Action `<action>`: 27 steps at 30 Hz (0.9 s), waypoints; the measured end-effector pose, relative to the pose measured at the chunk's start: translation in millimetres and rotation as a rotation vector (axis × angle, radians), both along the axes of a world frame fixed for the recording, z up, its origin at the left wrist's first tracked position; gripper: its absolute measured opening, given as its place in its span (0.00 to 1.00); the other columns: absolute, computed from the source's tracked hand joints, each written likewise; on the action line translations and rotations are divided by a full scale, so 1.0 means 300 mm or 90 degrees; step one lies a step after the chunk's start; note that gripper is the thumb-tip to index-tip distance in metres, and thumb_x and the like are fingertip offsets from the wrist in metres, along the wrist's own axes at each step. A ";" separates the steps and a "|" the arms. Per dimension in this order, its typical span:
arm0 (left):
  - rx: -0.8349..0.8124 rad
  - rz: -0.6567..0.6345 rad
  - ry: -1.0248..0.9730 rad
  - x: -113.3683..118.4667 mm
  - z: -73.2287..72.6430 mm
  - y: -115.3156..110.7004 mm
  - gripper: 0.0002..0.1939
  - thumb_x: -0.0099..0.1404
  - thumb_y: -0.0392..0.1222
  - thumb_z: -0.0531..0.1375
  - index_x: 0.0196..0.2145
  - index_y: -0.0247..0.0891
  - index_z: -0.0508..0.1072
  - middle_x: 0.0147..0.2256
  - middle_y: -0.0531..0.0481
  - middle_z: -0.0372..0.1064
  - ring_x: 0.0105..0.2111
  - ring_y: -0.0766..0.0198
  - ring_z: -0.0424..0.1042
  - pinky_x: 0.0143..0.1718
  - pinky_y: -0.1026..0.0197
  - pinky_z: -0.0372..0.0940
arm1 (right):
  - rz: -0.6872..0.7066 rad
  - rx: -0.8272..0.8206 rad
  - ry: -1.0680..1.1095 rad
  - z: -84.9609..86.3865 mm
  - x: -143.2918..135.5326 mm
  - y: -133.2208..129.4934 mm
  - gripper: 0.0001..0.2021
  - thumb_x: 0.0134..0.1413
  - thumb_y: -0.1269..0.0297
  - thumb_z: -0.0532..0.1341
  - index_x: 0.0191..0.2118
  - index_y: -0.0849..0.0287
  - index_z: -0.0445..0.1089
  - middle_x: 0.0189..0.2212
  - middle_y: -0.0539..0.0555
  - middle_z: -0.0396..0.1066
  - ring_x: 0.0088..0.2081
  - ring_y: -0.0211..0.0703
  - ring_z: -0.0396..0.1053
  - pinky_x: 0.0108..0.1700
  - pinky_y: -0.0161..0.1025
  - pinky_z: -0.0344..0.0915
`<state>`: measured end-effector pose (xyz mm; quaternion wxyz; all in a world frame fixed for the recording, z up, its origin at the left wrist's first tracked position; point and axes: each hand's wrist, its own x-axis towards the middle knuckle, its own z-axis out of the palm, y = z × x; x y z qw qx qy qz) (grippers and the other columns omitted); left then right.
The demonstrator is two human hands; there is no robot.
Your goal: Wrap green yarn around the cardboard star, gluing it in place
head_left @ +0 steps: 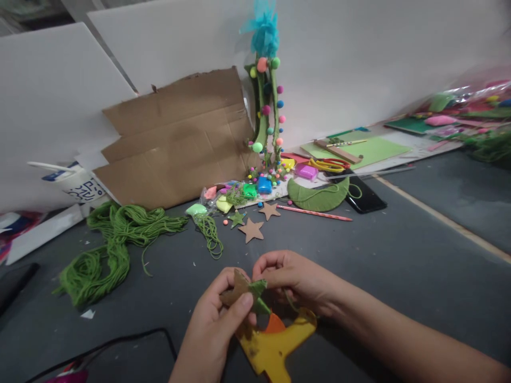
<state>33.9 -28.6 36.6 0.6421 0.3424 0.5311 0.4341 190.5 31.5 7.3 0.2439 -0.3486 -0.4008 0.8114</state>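
A cardboard star (238, 288), partly wrapped in green yarn, is pinched between the thumb and fingers of my left hand (223, 314). At the star's right side, my right hand (293, 276) is closed, pinching green yarn (290, 301) that hangs below its fingers. Beneath both hands lies a yellow glue gun (275, 346) with an orange trigger. Farther forward on the dark table are two bare cardboard stars (252, 230) and a small green star (237, 219).
Green yarn skeins (120, 239) lie at left. A cardboard sheet (179, 138) leans on the wall beside a pompom-trimmed decoration (261, 106). A green crescent (318, 194), pencil (315, 213) and black phone (366, 192) are ahead; a black cable (120, 339) runs at lower left.
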 end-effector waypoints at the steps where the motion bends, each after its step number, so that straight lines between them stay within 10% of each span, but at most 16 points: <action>1: -0.016 0.023 -0.010 0.000 0.000 0.001 0.08 0.55 0.41 0.65 0.33 0.38 0.73 0.25 0.55 0.65 0.23 0.71 0.62 0.26 0.70 0.59 | -0.008 0.003 -0.007 -0.002 -0.006 -0.005 0.06 0.43 0.64 0.64 0.28 0.60 0.68 0.13 0.40 0.57 0.14 0.27 0.46 0.15 0.28 0.43; 7: -0.028 0.109 -0.050 -0.005 0.003 0.015 0.06 0.54 0.37 0.66 0.30 0.36 0.73 0.24 0.56 0.65 0.24 0.70 0.64 0.27 0.69 0.62 | -0.115 0.144 -0.069 0.014 -0.031 -0.049 0.02 0.45 0.69 0.63 0.26 0.60 0.70 0.18 0.44 0.61 0.20 0.30 0.55 0.23 0.29 0.52; 12: 0.029 0.150 0.055 -0.008 -0.002 0.022 0.05 0.53 0.37 0.66 0.28 0.36 0.73 0.26 0.55 0.66 0.23 0.70 0.64 0.26 0.69 0.63 | -0.116 0.661 -0.254 0.034 -0.020 -0.080 0.11 0.56 0.74 0.55 0.35 0.59 0.75 0.24 0.49 0.64 0.29 0.38 0.63 0.31 0.33 0.57; 16: 0.126 0.149 0.250 -0.002 0.002 0.013 0.03 0.53 0.39 0.64 0.25 0.38 0.73 0.32 0.53 0.64 0.27 0.66 0.66 0.26 0.66 0.65 | -0.053 0.875 -0.386 0.026 -0.017 -0.097 0.11 0.58 0.74 0.52 0.32 0.63 0.71 0.24 0.52 0.64 0.27 0.39 0.59 0.28 0.35 0.55; 21: 0.275 0.116 0.539 0.006 0.004 -0.004 0.03 0.56 0.36 0.61 0.25 0.40 0.71 0.34 0.51 0.64 0.35 0.60 0.67 0.34 0.64 0.62 | -0.016 0.905 -0.430 0.034 -0.026 -0.107 0.08 0.58 0.75 0.53 0.30 0.62 0.68 0.26 0.51 0.65 0.27 0.39 0.60 0.28 0.34 0.55; 27: 0.304 0.038 0.575 0.022 0.001 -0.012 0.06 0.58 0.34 0.58 0.24 0.40 0.70 0.33 0.49 0.64 0.34 0.60 0.67 0.35 0.63 0.61 | 0.072 0.882 -0.494 0.070 -0.007 -0.083 0.07 0.58 0.74 0.56 0.29 0.62 0.67 0.26 0.51 0.66 0.27 0.38 0.62 0.29 0.34 0.56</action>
